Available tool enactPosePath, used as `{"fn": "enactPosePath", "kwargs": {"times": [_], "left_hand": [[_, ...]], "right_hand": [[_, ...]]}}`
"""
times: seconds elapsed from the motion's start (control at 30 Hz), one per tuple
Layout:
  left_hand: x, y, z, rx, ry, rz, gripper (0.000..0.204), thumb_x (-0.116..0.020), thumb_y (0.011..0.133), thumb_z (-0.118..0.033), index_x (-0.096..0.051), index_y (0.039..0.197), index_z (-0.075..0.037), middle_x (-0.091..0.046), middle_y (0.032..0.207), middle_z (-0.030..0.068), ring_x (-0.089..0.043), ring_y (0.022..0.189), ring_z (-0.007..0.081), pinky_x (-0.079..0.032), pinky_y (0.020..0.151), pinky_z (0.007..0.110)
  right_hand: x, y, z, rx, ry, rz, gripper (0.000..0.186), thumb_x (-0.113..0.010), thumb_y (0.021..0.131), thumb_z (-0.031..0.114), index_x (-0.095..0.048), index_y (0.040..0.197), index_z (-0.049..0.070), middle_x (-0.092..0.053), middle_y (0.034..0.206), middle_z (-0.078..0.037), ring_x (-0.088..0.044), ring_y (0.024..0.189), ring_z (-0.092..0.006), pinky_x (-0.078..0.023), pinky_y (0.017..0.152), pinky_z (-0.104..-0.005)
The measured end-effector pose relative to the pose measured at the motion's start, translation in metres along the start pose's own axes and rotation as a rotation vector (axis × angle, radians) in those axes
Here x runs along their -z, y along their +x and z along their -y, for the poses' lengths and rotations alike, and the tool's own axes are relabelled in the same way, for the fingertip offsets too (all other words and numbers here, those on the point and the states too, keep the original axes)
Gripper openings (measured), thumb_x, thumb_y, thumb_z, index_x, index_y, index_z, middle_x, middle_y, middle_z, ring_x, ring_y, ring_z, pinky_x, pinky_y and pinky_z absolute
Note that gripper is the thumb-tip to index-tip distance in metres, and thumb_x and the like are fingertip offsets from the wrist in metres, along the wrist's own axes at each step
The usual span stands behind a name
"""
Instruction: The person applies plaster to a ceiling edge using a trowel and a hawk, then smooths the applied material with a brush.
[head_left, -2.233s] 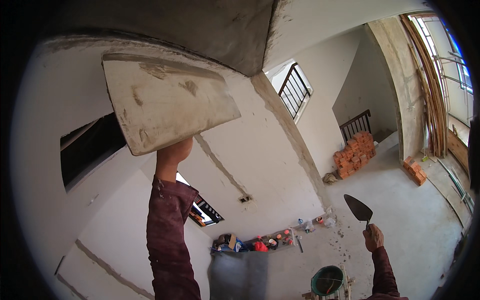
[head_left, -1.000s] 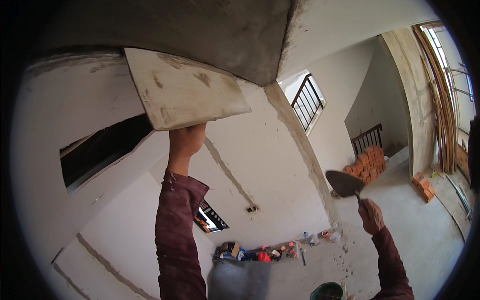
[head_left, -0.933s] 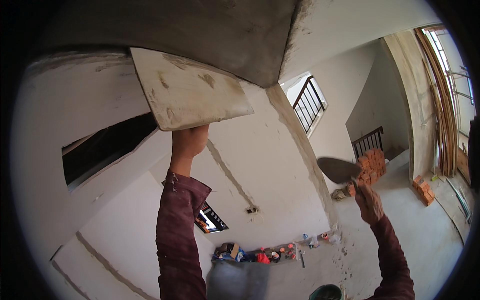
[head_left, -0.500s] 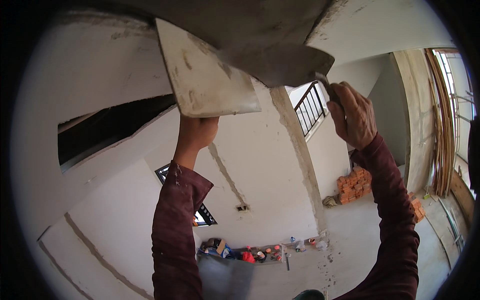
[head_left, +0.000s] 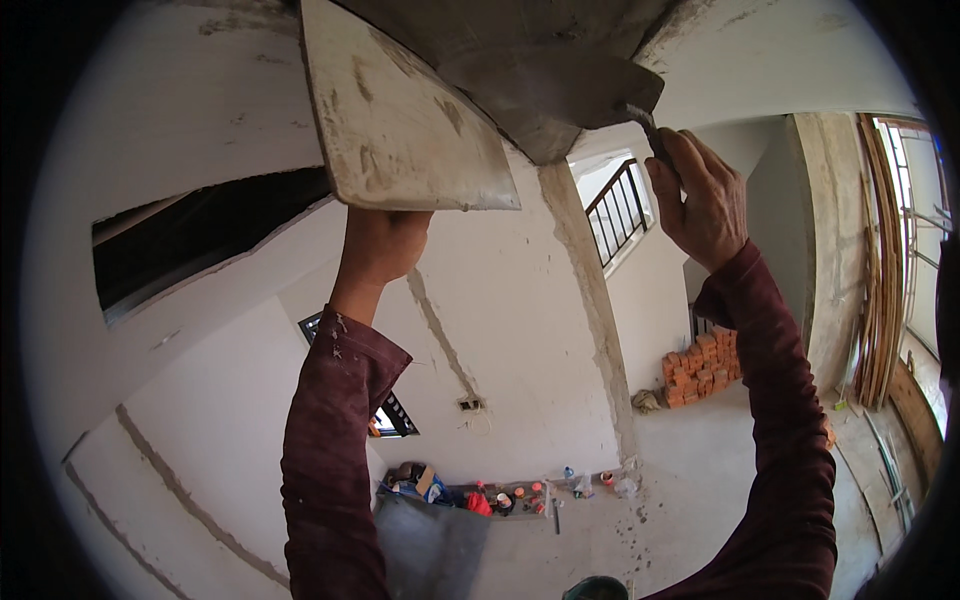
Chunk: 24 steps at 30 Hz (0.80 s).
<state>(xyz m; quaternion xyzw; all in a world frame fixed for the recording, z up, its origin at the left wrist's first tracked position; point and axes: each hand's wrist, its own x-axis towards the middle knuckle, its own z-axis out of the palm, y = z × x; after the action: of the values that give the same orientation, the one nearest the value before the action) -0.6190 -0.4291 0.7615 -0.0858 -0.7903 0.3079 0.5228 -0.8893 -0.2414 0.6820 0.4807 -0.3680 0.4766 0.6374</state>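
Overhead, my left hand (head_left: pixel 385 240) is closed beneath a pale, stained plasterer's hawk (head_left: pixel 410 120); the board hides its grip. My right hand (head_left: pixel 700 195) is wrapped round the handle of a plastering trowel (head_left: pixel 560 85), whose broad dark blade reaches left toward the hawk. Above both tools spreads a strip of dark grey, wet-looking plaster (head_left: pixel 500 25) on the overhead surface. The trowel blade lies against or very near this plaster; I cannot tell which. What lies on the hawk's upper face is hidden.
A long dark opening (head_left: pixel 210 240) cuts the white wall at left. Far below, a brick stack (head_left: pixel 703 370) and a row of small containers and bags (head_left: pixel 500 497) line the wall. Long wooden boards (head_left: pixel 875 270) lean at right. A stair railing (head_left: pixel 617 212) shows through an opening.
Both hands, with hawk and trowel, have moved a little upward in the view. The room behind has shifted slightly left. Both grips stay the same.
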Motion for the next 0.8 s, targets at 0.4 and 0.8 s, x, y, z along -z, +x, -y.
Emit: {"fn": "enactPosePath", "kwargs": {"times": [0.4, 0.8], "left_hand": [[0.002, -0.002, 0.004, -0.250, 0.354, -0.040, 0.039, -0.057, 0.083, -0.002, -0.057, 0.118, -0.018, -0.055, 0.119, 0.0104, -0.051, 0.111, 0.0337, -0.039, 0.093, 0.045], [0.004, 0.002, -0.005, -0.163, 0.213, -0.027, 0.028, -0.059, 0.085, -0.009, -0.059, 0.112, -0.006, -0.060, 0.113, 0.0141, -0.054, 0.106, 0.0306, -0.041, 0.092, 0.040]], "right_hand": [[-0.026, -0.026, -0.007, -0.061, -0.075, 0.009, 0.014, -0.062, 0.084, 0.014, -0.053, 0.092, 0.007, -0.056, 0.074, -0.006, -0.058, 0.062, -0.0247, -0.047, 0.051, -0.0359], [-0.025, -0.054, -0.046, -0.025, -0.206, 0.047, 0.019, -0.065, 0.081, 0.017, -0.057, 0.096, 0.008, -0.057, 0.078, -0.004, -0.058, 0.071, -0.0236, -0.047, 0.063, -0.0366]]}}
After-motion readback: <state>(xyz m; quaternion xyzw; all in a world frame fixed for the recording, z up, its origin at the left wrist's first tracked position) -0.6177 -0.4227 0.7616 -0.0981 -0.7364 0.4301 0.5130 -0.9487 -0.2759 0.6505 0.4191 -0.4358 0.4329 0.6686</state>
